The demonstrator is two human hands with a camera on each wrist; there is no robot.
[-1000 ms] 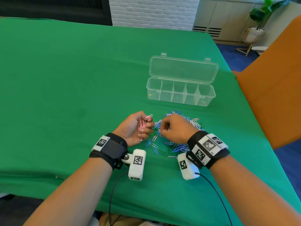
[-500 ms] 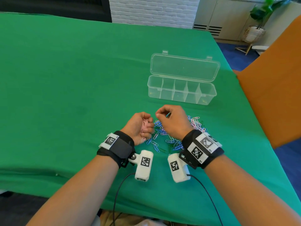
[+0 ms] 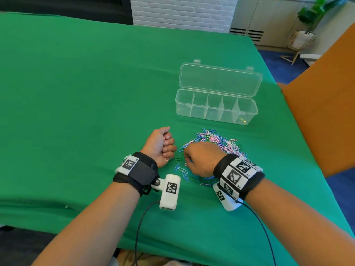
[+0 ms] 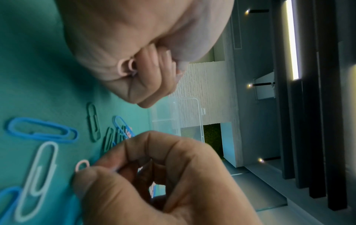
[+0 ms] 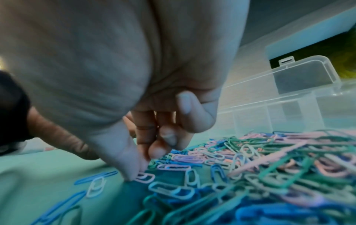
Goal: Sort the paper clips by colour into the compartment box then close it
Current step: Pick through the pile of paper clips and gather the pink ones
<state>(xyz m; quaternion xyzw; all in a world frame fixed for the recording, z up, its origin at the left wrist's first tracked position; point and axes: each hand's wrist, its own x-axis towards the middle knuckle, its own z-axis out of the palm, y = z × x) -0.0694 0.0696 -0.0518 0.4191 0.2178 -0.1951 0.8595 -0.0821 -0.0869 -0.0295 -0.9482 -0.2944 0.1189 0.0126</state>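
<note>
A heap of pink, blue, green and white paper clips (image 3: 221, 141) lies on the green cloth in front of a clear compartment box (image 3: 217, 110) whose lid (image 3: 221, 79) stands open behind it. My left hand (image 3: 167, 144) rests left of the heap as a fist, and it grips a bunch of pink clips (image 4: 126, 67). My right hand (image 3: 187, 160) is down at the heap's near left edge. There its thumb (image 5: 131, 167) and forefinger pinch a pink clip (image 5: 145, 177) that lies on the cloth.
Loose blue, white and green clips (image 3: 181, 169) lie scattered between my wrists. An orange chair back (image 3: 322, 116) stands at the table's right edge. A camera cable (image 3: 140, 223) runs off the near edge. Bare green cloth (image 3: 76, 93) stretches to the left and behind.
Half a second ago my right hand was raised next to the left fist; it has dropped back onto the heap's near left edge. The left fist has stayed closed on its pink clips.
</note>
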